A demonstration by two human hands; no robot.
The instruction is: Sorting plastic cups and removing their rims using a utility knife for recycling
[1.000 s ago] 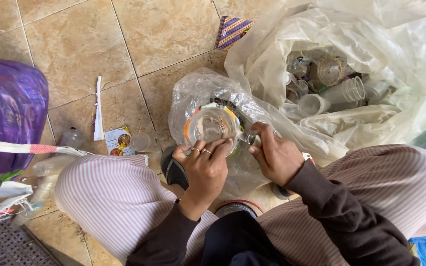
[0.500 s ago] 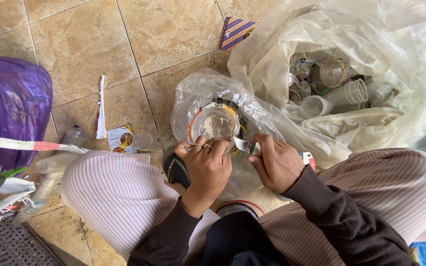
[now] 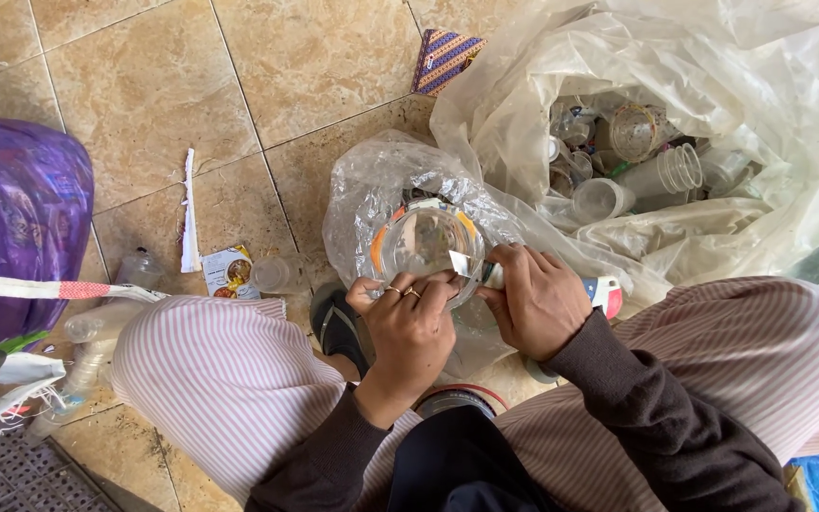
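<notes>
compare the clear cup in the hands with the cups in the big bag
The held cup carries an orange band at its rim; the bagged cups look bare. The left hand grips the held cup beside the right hand; the bagged cups lie loose and tipped. Both are clear plastic.

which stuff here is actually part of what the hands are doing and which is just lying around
In hand:
left hand holding clear plastic cup
right hand with small blade at the cup's rim
big clear bag of cups

Lying about:
purple bag
patterned packet
small printed wrapper
black sandal
</notes>
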